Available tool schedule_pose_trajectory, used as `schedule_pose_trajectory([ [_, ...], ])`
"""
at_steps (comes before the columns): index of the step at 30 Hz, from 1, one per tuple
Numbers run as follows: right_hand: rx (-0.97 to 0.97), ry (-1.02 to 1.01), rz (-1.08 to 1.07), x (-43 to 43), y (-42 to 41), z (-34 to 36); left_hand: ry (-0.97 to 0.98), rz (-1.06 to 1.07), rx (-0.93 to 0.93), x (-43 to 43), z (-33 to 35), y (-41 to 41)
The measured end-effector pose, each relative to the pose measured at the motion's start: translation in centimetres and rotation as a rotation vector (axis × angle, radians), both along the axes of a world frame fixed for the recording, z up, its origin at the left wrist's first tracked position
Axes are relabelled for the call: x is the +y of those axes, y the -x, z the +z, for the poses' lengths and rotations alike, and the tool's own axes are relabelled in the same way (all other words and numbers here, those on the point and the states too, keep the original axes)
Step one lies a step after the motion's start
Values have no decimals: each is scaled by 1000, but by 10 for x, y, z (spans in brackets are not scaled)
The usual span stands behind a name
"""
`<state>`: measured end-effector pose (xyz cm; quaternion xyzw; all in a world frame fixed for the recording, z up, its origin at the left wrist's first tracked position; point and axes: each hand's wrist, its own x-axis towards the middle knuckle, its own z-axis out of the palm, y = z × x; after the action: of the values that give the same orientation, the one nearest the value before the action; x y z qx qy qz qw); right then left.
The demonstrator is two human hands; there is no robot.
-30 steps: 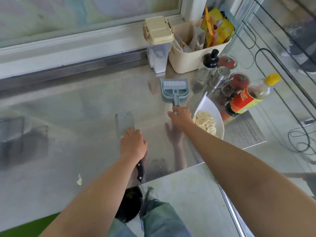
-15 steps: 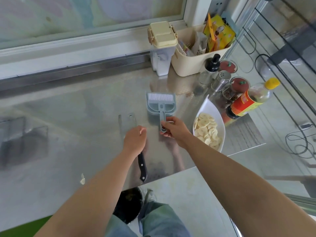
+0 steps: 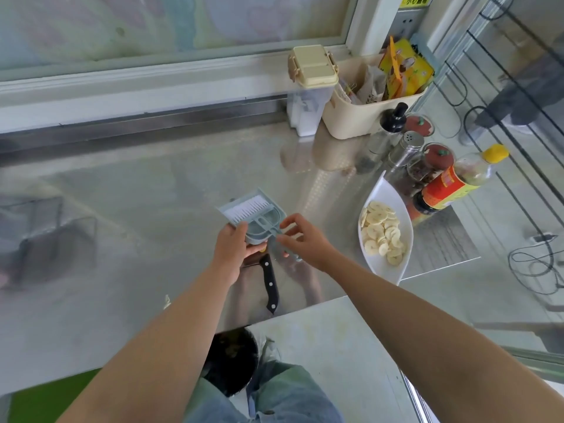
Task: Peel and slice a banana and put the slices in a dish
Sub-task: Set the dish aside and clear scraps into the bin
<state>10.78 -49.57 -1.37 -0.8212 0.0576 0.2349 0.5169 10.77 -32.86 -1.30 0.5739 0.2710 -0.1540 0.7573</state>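
Round, pale banana slices (image 3: 381, 233) lie heaped in a glossy white, leaf-shaped dish (image 3: 378, 190) at the right edge of the reflective steel worktop (image 3: 152, 193). The left hand (image 3: 232, 244) grasps the side of a bristled blue-grey plastic dustpan (image 3: 253, 215); the right hand (image 3: 305, 239) pinches its slim handle. A black-handled knife (image 3: 270, 282) lies flat beneath them.

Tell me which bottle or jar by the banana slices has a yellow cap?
The sauce bottle with the red label, farthest right. The dispenser has a black top, the shaker a metal one, and both jars red lids.
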Motion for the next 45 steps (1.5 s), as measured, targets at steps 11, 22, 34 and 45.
schedule_pose_trajectory([
  [11, 250, -15, 97, 41, -3, 16, -22, -91, -34, 34, 4, 17],
  [22, 380, -282, -56, 44, 9, 18, 26, -91, -144, 38, 14, 26],
  [34, 311, -230, -294, 56, 12, 10, 152, -79, -82, 32, 13, 34],
  [45, 203, -167, -485, 38, 22, 21, 113, 262, 51, 32, 7, 34],
])
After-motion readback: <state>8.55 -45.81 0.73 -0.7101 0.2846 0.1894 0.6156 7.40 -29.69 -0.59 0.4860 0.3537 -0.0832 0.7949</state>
